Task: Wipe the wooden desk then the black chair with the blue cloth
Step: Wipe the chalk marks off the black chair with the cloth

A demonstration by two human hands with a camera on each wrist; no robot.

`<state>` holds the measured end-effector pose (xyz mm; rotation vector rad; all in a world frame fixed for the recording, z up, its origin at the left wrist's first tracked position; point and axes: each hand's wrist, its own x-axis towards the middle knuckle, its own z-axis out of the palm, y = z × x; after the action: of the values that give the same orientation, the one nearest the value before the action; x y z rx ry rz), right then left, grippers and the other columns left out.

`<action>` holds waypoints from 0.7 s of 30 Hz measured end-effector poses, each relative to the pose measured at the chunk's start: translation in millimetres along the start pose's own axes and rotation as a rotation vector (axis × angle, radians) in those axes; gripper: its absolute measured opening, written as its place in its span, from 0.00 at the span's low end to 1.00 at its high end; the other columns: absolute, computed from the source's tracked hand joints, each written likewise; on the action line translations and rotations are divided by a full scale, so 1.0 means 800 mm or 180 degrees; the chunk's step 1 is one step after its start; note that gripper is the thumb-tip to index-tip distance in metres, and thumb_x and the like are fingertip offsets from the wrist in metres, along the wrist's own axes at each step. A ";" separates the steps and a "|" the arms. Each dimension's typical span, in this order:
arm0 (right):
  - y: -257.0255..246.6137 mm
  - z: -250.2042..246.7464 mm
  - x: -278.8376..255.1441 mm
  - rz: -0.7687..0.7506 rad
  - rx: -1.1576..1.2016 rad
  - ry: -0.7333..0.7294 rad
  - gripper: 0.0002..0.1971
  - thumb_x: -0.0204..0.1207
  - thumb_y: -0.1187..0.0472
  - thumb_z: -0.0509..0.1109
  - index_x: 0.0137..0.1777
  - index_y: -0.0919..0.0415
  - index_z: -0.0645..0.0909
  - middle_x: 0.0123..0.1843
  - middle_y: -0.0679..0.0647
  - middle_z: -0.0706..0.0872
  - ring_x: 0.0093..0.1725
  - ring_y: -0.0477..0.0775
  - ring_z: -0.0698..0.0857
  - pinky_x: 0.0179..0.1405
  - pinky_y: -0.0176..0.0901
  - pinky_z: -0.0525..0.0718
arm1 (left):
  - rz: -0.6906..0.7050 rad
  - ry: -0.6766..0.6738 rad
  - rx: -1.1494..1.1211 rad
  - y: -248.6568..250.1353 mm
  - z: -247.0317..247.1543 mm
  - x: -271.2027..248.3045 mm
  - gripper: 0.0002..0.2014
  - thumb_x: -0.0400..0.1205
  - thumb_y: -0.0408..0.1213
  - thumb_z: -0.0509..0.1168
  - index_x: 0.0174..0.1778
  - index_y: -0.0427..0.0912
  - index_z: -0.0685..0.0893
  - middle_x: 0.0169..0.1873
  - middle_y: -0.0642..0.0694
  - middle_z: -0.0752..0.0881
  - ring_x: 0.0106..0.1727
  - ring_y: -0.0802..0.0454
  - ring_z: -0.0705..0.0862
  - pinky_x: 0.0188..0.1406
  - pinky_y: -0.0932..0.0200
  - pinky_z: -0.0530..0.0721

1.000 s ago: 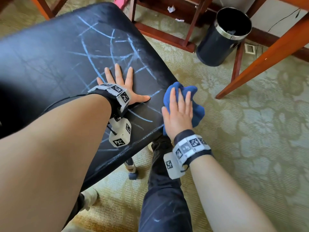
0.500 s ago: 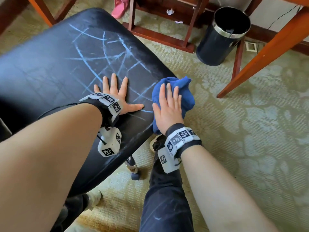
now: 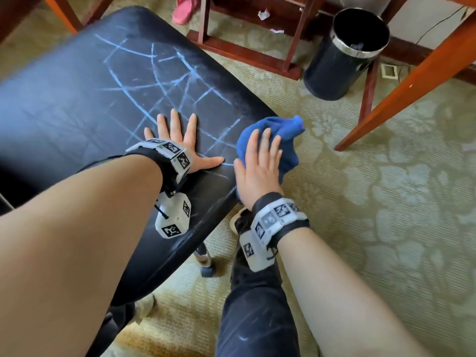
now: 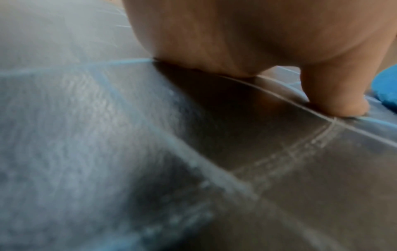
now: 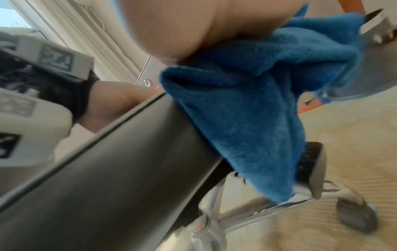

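Pressing blue cloth under right hand, chair edge

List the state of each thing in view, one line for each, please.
chair: seat marked with blue chalk lines, not wiped clean
cloth: bunched, at the seat edge
left hand: flat on the seat, fingers spread
right hand: pressing on the cloth
bin: upright, open

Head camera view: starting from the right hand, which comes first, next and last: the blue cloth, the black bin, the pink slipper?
1. Blue cloth: directly under the right hand, at the chair's edge.
2. Black bin: on the carpet, ahead and to the right.
3. Pink slipper: at the top edge, beyond the chair, ahead and to the left.
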<state>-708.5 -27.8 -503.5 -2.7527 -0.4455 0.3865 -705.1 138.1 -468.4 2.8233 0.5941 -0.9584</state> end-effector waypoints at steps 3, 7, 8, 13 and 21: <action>0.005 0.004 -0.005 -0.0115 0.0067 0.0011 0.33 0.86 0.51 0.49 0.82 0.62 0.35 0.83 0.60 0.36 0.82 0.63 0.34 0.78 0.52 0.32 | 0.0034 0.0034 0.0008 0.000 0.002 -0.002 0.57 0.65 0.81 0.51 0.79 0.56 0.29 0.80 0.46 0.28 0.80 0.40 0.30 0.77 0.35 0.37; 0.033 -0.007 0.036 0.0333 0.0596 0.0389 0.32 0.86 0.55 0.51 0.82 0.65 0.39 0.84 0.63 0.42 0.83 0.63 0.42 0.79 0.53 0.40 | 0.0077 0.0028 -0.0053 -0.001 0.000 -0.002 0.57 0.65 0.81 0.52 0.80 0.57 0.29 0.80 0.46 0.28 0.80 0.39 0.29 0.77 0.35 0.36; 0.040 -0.012 0.049 0.0552 0.0838 0.0470 0.31 0.86 0.55 0.50 0.82 0.65 0.40 0.84 0.64 0.44 0.83 0.64 0.43 0.79 0.53 0.43 | 0.0082 0.0026 -0.0073 -0.002 -0.001 -0.001 0.57 0.65 0.81 0.52 0.79 0.57 0.29 0.80 0.45 0.28 0.80 0.39 0.29 0.77 0.35 0.36; 0.051 -0.022 0.065 0.0848 0.1308 0.0336 0.30 0.87 0.56 0.48 0.82 0.63 0.39 0.84 0.60 0.43 0.83 0.60 0.41 0.80 0.52 0.43 | 0.0077 0.0007 -0.0115 -0.003 -0.002 0.003 0.57 0.65 0.81 0.52 0.79 0.56 0.29 0.80 0.45 0.28 0.80 0.38 0.29 0.76 0.34 0.36; 0.018 0.014 -0.015 0.0091 0.0567 0.0266 0.30 0.86 0.57 0.53 0.82 0.63 0.44 0.84 0.59 0.43 0.83 0.60 0.40 0.81 0.47 0.41 | 0.0116 0.0217 -0.0005 -0.005 0.012 0.006 0.58 0.64 0.82 0.50 0.80 0.56 0.30 0.80 0.46 0.29 0.80 0.38 0.30 0.77 0.34 0.38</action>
<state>-719.1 -41.8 -516.7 -2.5932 -0.3340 0.3013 -708.8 141.2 -478.4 2.8650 0.5484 -0.8582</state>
